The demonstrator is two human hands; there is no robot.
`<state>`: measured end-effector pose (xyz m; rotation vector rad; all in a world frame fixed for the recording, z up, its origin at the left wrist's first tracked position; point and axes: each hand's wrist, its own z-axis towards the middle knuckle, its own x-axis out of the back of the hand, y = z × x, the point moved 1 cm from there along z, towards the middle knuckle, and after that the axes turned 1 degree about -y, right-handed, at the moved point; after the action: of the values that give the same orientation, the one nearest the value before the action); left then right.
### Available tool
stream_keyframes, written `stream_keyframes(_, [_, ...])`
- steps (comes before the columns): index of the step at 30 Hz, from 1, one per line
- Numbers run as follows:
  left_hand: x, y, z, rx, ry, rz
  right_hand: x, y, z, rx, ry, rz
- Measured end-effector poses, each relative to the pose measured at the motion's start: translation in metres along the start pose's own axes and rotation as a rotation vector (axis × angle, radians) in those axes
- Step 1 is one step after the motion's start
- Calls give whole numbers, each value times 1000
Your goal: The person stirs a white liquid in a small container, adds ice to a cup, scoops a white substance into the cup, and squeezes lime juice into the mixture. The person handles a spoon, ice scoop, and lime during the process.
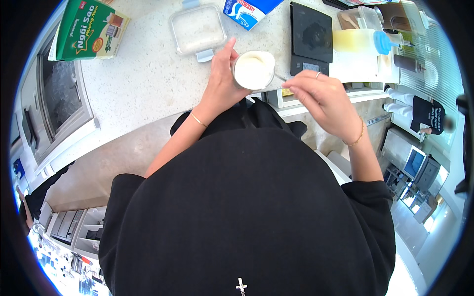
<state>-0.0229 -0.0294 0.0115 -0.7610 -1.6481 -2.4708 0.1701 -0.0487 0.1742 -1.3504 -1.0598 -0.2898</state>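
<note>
My left hand (224, 79) is wrapped around a clear cup (254, 70) topped with a thick white cream, held above the front edge of the speckled counter. Between the thumb and fingers of my right hand (314, 96) is a thin metal utensil (281, 78), perhaps a spoon; its far end is hidden at the cup's side. Behind the cup lies a lidded clear container (198, 29) with pale blue clips and something white inside. A black digital scale (311, 37) rests to the right of the cup, with nothing on its plate.
A green printed box (89, 31) stands at the back left, a blue and white carton (250, 11) at the back. Right of the scale lies a squeeze bottle (357, 41) of yellow liquid. An ice bin (64, 92) is at far left. Another person (422, 111) stands far right.
</note>
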Motion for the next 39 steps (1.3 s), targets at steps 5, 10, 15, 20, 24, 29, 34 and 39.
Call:
stream_keyframes(5, [3,-9,-1,22,-98,-276,-15,-1,6,-67,45,262])
stream_keyframes(10, [6,-5,1,50,-109,-297,-4,-9,4,-4,11,156])
stream_keyframes(15, [5,-2,0,37,-80,-274,-6,-11,-3,11,59,38])
stream_keyframes(20, [4,-3,-2,23,-57,-275,-20,-2,0,48,-52,105])
stream_keyframes(24, [3,-3,-3,39,-49,-292,-24,8,5,30,-8,-18])
stream_keyframes(29, [3,-2,-2,55,-43,-301,-17,6,7,57,-42,60])
stream_keyframes(34, [4,0,-2,56,-48,-269,-13,8,8,4,27,147])
stream_keyframes(39, [3,-1,-1,38,-44,-276,-15,7,5,24,-65,167])
